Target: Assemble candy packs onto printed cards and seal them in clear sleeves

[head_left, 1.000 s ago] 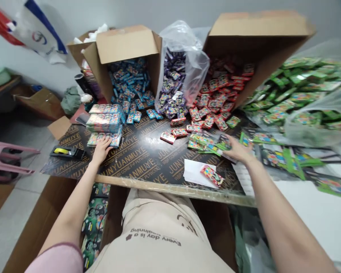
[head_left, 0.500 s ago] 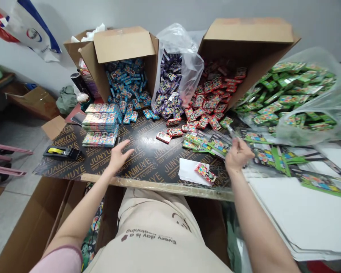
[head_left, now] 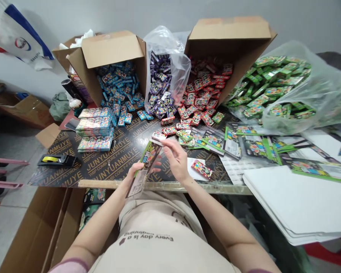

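Holding a long flat packet [head_left: 148,157] with both hands, I see it just above the near edge of the plywood board [head_left: 108,167], in front of my body and tilted, its upper end pointing far and right. The upper part of the packet is green with a colourful print, and the lower part looks pale and greyish; the small writing I cannot read. My left hand [head_left: 136,172] is closed around the lower half, and my right hand [head_left: 174,161] pinches the upper end with curved fingers. Just right of the right hand, a small red pack [head_left: 201,168] lies on a white paper. At the far left of the board stands a stack of colourful packs [head_left: 95,129], with a tape dispenser [head_left: 55,160] near it on the left.
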The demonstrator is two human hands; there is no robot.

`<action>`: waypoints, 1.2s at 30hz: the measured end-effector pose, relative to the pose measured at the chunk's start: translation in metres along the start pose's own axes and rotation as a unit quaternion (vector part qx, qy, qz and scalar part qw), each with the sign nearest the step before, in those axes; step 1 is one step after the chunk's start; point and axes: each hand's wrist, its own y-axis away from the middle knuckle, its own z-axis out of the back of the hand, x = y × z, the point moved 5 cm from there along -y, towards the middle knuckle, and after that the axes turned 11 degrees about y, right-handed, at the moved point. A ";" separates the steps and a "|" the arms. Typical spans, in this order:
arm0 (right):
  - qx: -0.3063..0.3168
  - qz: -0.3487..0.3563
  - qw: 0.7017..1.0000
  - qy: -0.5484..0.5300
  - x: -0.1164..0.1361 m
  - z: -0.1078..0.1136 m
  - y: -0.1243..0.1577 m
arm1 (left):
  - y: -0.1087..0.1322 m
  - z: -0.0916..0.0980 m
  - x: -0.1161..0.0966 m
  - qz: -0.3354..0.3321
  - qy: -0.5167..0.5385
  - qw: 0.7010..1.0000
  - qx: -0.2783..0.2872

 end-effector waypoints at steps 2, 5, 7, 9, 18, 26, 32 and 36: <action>0.011 0.033 0.998 0.053 0.003 0.006 -0.008 | 0.008 -0.003 0.003 0.037 0.045 0.998 0.033; 0.106 0.041 0.989 0.095 0.004 0.002 -0.015 | 0.011 -0.002 0.008 0.061 0.036 0.997 0.043; 0.157 0.054 0.979 0.116 0.004 -0.001 -0.017 | 0.009 0.002 0.009 0.061 0.017 0.997 0.033; 0.205 0.080 0.968 0.123 0.005 -0.002 -0.017 | 0.007 0.005 0.006 0.057 -0.001 0.998 0.031; 0.391 0.084 0.909 0.122 0.000 -0.007 -0.008 | 0.014 0.004 -0.004 0.052 -0.076 0.996 -0.001; 0.226 0.032 0.971 0.069 -0.010 -0.015 -0.013 | 0.014 0.009 -0.001 -0.003 -0.128 0.990 -0.057; 0.259 0.067 0.956 0.117 0.001 -0.021 -0.013 | 0.020 0.007 -0.012 -0.017 -0.109 0.993 -0.050; 0.329 0.068 0.939 0.070 0.004 -0.021 -0.015 | 0.026 0.007 -0.014 0.003 -0.102 0.993 -0.053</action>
